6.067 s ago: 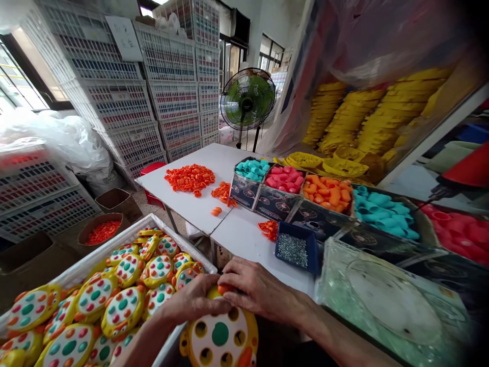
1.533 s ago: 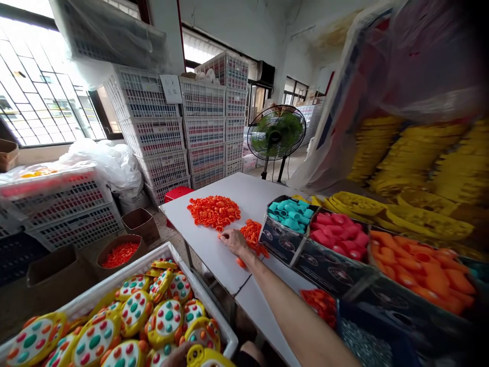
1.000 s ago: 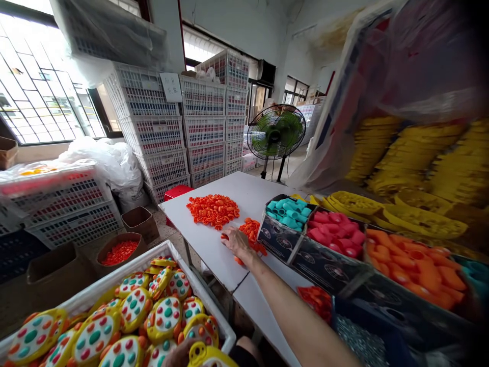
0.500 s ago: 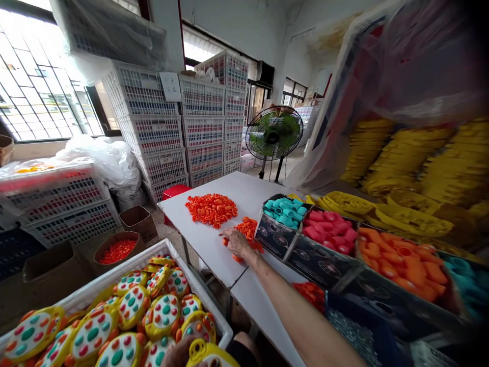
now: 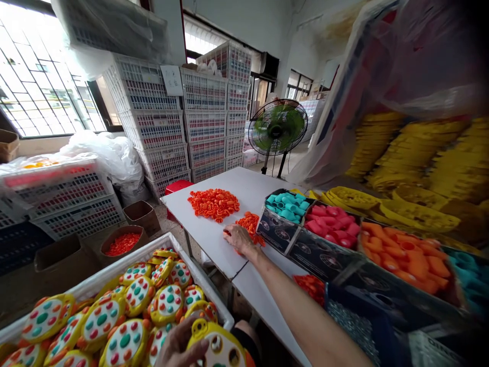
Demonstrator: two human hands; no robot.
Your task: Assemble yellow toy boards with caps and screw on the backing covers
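At the bottom edge, my left hand point(image 5: 179, 346) grips a yellow plastic toy body point(image 5: 217, 344) with round holes in its face; its lower part is cut off by the frame. My right hand point(image 5: 239, 238) reaches out over the white table point(image 5: 206, 242), fingers curled down onto the surface. Whatever lies under those fingers is hidden. Right beside it spreads a small pile of orange plastic pieces point(image 5: 250, 224). A larger heap of orange pieces point(image 5: 214, 205) lies farther back. Left of my left hand, finished-looking yellow toys point(image 5: 166, 304) with coloured dots fill a white-lined crate point(image 5: 202, 272).
Boxes of teal parts point(image 5: 287, 206), pink parts point(image 5: 331, 224) and orange parts point(image 5: 405, 257) line the table's right side. A blue bin holds small metal screws point(image 5: 351, 326). A fan point(image 5: 278, 127) stands behind the table, near stacked white crates point(image 5: 204, 122).
My right hand's extended fingers have curled in near the small orange pile. My left hand and the yellow toy body have risen farther into view. The camera view has shifted slightly.
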